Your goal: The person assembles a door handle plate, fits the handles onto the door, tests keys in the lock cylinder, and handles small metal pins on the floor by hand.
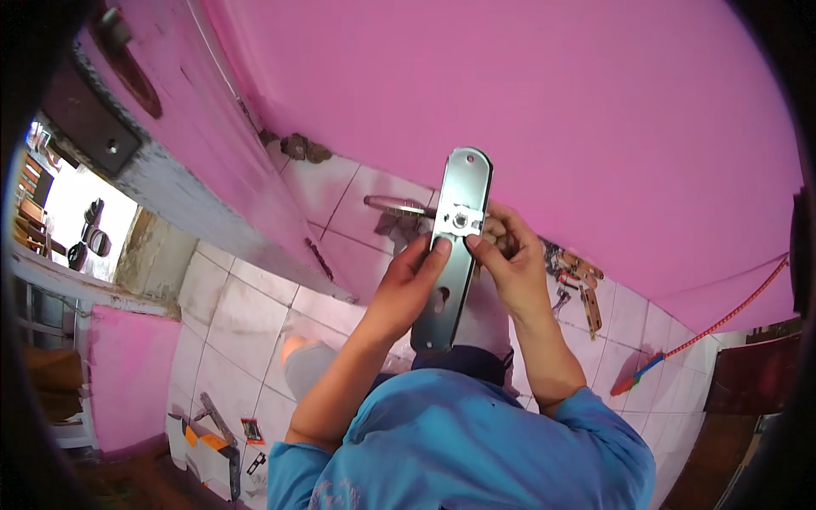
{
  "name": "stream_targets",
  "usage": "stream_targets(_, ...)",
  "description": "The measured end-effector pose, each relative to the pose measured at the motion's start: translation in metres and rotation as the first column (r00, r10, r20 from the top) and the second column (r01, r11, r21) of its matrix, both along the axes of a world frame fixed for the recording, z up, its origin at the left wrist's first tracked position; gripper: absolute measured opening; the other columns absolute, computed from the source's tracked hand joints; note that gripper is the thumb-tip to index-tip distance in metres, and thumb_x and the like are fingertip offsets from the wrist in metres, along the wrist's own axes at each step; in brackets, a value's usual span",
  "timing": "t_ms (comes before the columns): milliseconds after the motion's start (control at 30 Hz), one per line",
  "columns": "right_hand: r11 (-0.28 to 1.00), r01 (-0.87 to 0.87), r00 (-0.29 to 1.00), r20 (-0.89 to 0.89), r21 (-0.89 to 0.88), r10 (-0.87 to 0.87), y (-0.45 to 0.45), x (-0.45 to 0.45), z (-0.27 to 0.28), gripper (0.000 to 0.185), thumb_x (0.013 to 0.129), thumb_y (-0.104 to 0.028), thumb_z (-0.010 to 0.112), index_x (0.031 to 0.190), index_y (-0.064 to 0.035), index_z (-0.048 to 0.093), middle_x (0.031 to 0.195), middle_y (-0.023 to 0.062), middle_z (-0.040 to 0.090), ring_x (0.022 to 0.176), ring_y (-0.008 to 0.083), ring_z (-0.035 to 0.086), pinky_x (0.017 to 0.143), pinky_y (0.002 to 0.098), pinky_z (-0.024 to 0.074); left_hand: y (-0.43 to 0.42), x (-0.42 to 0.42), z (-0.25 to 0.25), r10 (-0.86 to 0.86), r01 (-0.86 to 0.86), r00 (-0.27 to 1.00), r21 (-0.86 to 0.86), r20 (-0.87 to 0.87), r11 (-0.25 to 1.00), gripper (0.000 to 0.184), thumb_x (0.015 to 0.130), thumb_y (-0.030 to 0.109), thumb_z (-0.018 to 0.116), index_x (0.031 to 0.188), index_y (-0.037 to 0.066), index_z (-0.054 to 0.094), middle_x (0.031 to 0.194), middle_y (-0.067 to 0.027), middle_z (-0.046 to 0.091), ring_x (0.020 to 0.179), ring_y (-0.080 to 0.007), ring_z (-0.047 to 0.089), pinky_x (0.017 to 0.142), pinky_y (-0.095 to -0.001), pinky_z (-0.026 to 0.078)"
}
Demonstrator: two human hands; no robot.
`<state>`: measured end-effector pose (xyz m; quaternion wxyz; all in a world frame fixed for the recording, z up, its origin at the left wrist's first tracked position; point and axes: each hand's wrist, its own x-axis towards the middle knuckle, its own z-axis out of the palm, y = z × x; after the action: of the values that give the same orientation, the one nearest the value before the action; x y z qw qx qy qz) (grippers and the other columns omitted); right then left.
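A long metal door handle plate (455, 276) with rounded top is held up in front of me, its back side facing me. It has a square spindle hole in a raised bracket near the upper middle, a keyhole lower down and small screw holes at both ends. The lever handle (393, 205) sticks out to the left behind it. My left hand (416, 276) grips the plate's left edge, thumb on its face. My right hand (512, 255) holds the right edge, thumb near the bracket; its other fingers curl behind, partly hidden.
To the left stands a pink door (229, 153) with a lock faceplate (89, 119) on its edge. Old hardware pieces (586, 289) lie on the tiles by the pink wall (544, 93). A hammer (217, 416), an open box (200, 450) and a broom (642, 374) are also on the floor.
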<state>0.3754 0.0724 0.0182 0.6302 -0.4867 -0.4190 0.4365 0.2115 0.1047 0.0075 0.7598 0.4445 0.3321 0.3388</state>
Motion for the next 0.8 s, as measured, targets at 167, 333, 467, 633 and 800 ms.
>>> stream_targets(167,0.988,-0.145,0.972,0.18,-0.053,0.152,0.0,0.014,-0.005,0.044,0.094,-0.012,0.071,0.134,-0.0014,0.057,0.1,0.0023,0.065,0.09,0.0095,0.062,0.077,0.0235,0.0487,-0.007,-0.003,-0.013,0.059,-0.059,0.998,-0.002,0.009,0.998,0.036,0.109,0.03,0.044,0.129,0.002,0.054,0.11,-0.0102,0.069,0.089,-0.016,0.067,0.078,-0.0301,0.055)
stream_targets(333,0.997,0.084,0.95,0.301,0.002,-0.08,0.014,0.092,-0.055,0.038,0.099,-0.019,0.066,0.132,-0.0011,0.059,0.106,0.0067,0.067,0.097,0.0144,0.064,0.091,0.03,0.0485,-0.019,-0.018,-0.034,0.038,-0.041,0.999,0.152,0.02,0.988,0.03,0.11,0.022,0.037,0.123,-0.003,0.048,0.113,-0.0192,0.068,0.084,-0.0234,0.071,0.07,-0.0349,0.059)
stream_targets(467,0.886,0.411,0.864,0.403,-0.215,-0.303,-0.012,0.181,-0.185,0.033,0.098,-0.026,0.064,0.116,0.0013,0.066,0.093,0.0084,0.072,0.086,0.0147,0.068,0.08,0.0302,0.0527,-0.036,-0.042,-0.047,-0.016,0.021,0.992,0.042,-0.128,0.999,0.051,0.11,0.043,0.031,0.122,-0.002,0.049,0.106,-0.0195,0.067,0.078,-0.023,0.069,0.066,-0.0336,0.058)
stream_targets(633,0.686,0.559,0.73,0.669,-0.466,-0.14,-0.11,0.211,-0.366,0.031,0.094,-0.026,0.067,0.109,0.0013,0.068,0.09,0.0148,0.072,0.084,0.0239,0.07,0.075,0.0359,0.0553,-0.053,-0.036,-0.052,0.042,-0.087,0.978,-0.218,-0.204,0.972,0.074,0.106,0.058,0.02,0.118,-0.005,0.056,0.096,-0.0192,0.067,0.072,-0.0252,0.067,0.064,-0.0369,0.056)
stream_targets(800,0.608,0.633,0.634,0.771,-0.479,-0.053,-0.15,0.156,-0.42,0.032,0.085,-0.018,0.07,0.111,0.0012,0.067,0.1,0.0233,0.065,0.092,0.0362,0.066,0.084,0.0433,0.0536,-0.058,-0.045,-0.072,-0.11,0.053,0.978,-0.301,-0.176,0.952,0.078,0.104,0.062,0.023,0.116,-0.007,0.057,0.09,-0.0186,0.065,0.07,-0.0276,0.064,0.064,-0.0385,0.054)
